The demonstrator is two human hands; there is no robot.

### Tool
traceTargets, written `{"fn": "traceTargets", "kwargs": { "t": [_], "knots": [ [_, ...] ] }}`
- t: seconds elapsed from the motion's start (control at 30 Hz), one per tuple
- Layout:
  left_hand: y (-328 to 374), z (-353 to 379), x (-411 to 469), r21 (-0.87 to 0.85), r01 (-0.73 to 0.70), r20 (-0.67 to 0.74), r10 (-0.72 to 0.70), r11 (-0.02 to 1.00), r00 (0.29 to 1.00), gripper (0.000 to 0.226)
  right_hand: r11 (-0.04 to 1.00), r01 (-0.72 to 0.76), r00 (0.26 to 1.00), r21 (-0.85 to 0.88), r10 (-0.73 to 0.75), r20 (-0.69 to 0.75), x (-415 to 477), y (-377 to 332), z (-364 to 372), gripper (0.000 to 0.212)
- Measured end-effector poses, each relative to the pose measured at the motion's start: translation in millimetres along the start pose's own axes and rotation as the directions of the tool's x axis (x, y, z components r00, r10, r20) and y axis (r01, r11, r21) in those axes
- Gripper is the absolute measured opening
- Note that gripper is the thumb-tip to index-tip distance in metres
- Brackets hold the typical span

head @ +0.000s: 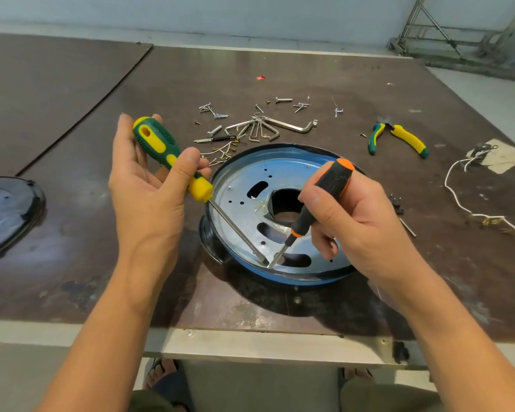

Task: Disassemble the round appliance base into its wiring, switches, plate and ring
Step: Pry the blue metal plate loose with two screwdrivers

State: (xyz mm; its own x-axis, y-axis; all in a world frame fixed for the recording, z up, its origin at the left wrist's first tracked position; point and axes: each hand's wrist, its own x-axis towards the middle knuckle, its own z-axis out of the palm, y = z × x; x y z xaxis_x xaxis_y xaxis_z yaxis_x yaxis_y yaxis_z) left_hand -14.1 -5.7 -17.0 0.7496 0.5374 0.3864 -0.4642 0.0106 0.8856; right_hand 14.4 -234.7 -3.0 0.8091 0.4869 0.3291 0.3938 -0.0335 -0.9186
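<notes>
Two grips: left hand (143, 185) around green-yellow screwdriver (161, 141), right hand (360, 215) around orange-black screwdriver (330, 182).

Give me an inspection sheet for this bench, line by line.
Surface: brown table, scuffed and stained.
Job's things: blue-rimmed round base holding a metal plate; both screwdriver tips meet at the plate's near edge.
Clutter: loose screws, hex keys, pliers, red scrap, black cover at the left edge.
Grippers: left hand holds the green-yellow screwdriver; right hand grips the orange-black screwdriver.
Cables: white wire lies right of the base, apart from it.
Surroundings: metal frame beyond the table.
</notes>
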Motion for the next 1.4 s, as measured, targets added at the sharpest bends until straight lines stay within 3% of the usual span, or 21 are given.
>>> {"fn": "traceTargets", "kwargs": {
  "t": [0.13, 0.23, 0.4, 0.6, 0.73, 0.97, 1.07, 1.23, 1.3, 1.4],
  "knots": [
    [1, 0, 0, 0.035, -0.018, 0.061, 0.016, 0.999, 0.998, 0.100, 0.998, 0.024, 1.000, -0.051, -0.024, 0.001, 0, -3, 0, 0.017],
    [2, 0, -1, 0.031, -0.041, 0.108, 0.037, 0.999, 0.993, 0.100, 0.980, 0.082, 0.996, -0.182, -0.076, 0.039, 0, -9, 1, 0.029],
    [1, 7, -2, 0.052, -0.081, 0.144, 0.073, 0.995, 0.987, 0.097, 0.996, 0.089, 0.992, 0.024, -0.090, 0.086, 5, -10, 13, 0.022],
    [-8, 7, 1, 0.044, -0.014, 0.089, 0.010, 0.999, 0.996, 0.093, 0.973, 0.231, 0.972, 0.019, -0.230, -0.046, 11, -8, 15, 0.058],
    [-16, 4, 1, 0.041, 0.011, 0.072, -0.014, 0.999, 0.997, 0.091, 0.959, 0.283, 0.959, 0.027, -0.282, -0.025, 9, -5, 15, 0.046],
    [-22, 3, 2, 0.033, 0.039, 0.051, -0.041, 0.999, 0.998, 0.089, 0.964, 0.262, 0.965, -0.045, -0.262, 0.011, 10, -4, 26, 0.050],
    [-22, 3, 1, 0.025, 0.052, 0.053, -0.053, 0.998, 0.997, 0.089, 0.972, 0.214, 0.976, -0.092, -0.217, -0.022, 11, -4, 26, 0.039],
    [-23, 2, 1, 0.024, 0.066, 0.060, -0.067, 0.998, 0.996, 0.087, 0.927, 0.307, 0.926, -0.216, -0.344, -0.157, 13, -4, 24, 0.036],
    [-24, 2, 2, 0.022, 0.068, 0.060, -0.070, 0.997, 0.996, 0.087, 0.940, 0.285, 0.918, -0.189, -0.324, -0.230, 14, -1, 22, 0.037],
    [-26, 3, 2, 0.029, 0.075, 0.057, -0.076, 0.997, 0.995, 0.087, 0.955, 0.286, 0.937, -0.074, -0.295, -0.187, 13, 1, 22, 0.045]
  ]
}}
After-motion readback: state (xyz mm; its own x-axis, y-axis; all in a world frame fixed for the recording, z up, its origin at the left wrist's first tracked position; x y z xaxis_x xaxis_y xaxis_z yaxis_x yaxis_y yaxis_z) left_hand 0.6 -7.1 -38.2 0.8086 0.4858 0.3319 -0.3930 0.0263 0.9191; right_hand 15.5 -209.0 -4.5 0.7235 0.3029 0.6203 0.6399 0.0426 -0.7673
